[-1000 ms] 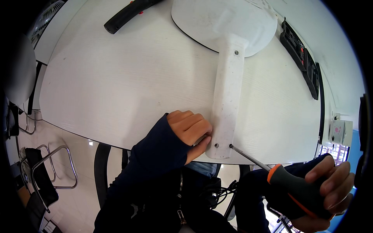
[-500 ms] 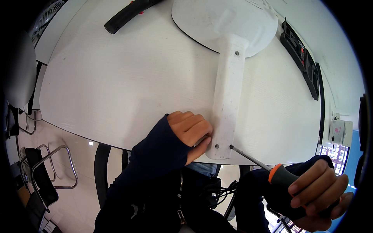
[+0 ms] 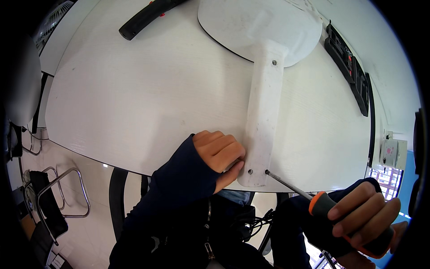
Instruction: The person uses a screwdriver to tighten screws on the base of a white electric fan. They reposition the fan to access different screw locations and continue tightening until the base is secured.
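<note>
Turned since earlier, right fingers [image 3: 357, 201] grasp the screwdriver [image 3: 323, 204] beyond the table edge [image 3: 322, 188]; left fingers' [image 3: 226, 154] hold unclear.

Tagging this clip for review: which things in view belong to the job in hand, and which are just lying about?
In use:
screwdriver, in the right hand
long white piece, left hand against it

Apparently lying about:
black tool with red parts
black case
chair

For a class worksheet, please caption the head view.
Right grip holds a grey-and-orange screwdriver against a long white handle, left grip beside it.
</note>
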Action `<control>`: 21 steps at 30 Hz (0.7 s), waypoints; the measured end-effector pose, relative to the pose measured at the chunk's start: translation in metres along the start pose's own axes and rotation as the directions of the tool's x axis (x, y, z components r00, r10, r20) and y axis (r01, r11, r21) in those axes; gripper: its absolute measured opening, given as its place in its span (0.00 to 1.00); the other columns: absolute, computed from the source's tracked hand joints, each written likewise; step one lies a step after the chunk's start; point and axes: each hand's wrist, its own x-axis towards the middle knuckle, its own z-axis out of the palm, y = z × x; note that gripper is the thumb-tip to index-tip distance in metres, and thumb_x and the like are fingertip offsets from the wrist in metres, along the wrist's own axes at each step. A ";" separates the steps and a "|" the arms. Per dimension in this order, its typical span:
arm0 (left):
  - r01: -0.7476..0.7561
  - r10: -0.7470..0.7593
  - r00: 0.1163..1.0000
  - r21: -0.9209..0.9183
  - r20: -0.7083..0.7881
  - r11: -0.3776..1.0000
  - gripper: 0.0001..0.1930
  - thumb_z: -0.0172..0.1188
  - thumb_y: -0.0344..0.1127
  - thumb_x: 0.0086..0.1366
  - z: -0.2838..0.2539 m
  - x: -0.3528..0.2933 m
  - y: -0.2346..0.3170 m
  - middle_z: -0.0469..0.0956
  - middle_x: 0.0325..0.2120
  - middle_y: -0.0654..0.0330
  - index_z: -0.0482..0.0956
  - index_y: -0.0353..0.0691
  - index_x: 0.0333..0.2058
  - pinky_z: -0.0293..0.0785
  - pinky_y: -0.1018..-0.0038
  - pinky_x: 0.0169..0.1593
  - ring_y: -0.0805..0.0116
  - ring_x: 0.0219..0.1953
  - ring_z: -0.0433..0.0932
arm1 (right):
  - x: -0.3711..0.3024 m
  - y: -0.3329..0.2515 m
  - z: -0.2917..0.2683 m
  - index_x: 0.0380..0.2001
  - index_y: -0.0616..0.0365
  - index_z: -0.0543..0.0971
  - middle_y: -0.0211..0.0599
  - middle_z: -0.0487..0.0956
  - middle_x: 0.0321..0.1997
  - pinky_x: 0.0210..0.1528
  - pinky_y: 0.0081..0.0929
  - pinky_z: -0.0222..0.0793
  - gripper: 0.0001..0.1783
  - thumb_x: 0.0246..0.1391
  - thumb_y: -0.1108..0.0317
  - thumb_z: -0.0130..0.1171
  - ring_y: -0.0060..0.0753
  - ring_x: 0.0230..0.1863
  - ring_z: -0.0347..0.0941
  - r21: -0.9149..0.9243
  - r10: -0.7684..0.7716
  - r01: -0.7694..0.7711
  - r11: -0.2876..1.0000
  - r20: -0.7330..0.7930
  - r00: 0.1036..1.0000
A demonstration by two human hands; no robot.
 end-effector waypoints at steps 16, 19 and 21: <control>0.011 -0.011 1.000 0.016 0.014 1.000 0.07 0.62 0.27 0.50 -0.003 -0.001 0.001 0.71 0.20 0.59 0.71 0.37 0.26 0.65 0.69 0.27 0.63 0.22 0.71 | 0.036 0.001 -0.039 0.53 0.39 0.60 0.39 0.69 0.41 0.36 0.31 0.76 0.21 0.59 0.50 0.47 0.35 0.34 0.73 -0.150 0.061 0.034 0.988 0.584 0.810; 0.007 -0.007 1.000 0.008 0.009 1.000 0.07 0.62 0.27 0.50 -0.001 0.000 0.002 0.71 0.20 0.59 0.71 0.37 0.26 0.65 0.69 0.27 0.63 0.22 0.71 | 0.030 -0.001 -0.020 0.51 0.43 0.63 0.42 0.71 0.42 0.41 0.34 0.77 0.24 0.56 0.48 0.52 0.36 0.37 0.74 -0.145 -0.049 0.130 0.981 0.463 0.885; 0.006 -0.006 1.000 0.004 0.002 1.000 0.07 0.61 0.27 0.51 -0.001 0.000 0.002 0.71 0.20 0.59 0.71 0.37 0.26 0.65 0.69 0.27 0.63 0.22 0.71 | 0.023 0.003 -0.013 0.47 0.46 0.65 0.41 0.71 0.38 0.39 0.33 0.75 0.25 0.52 0.46 0.56 0.35 0.35 0.73 -0.144 -0.096 0.154 0.978 0.344 0.934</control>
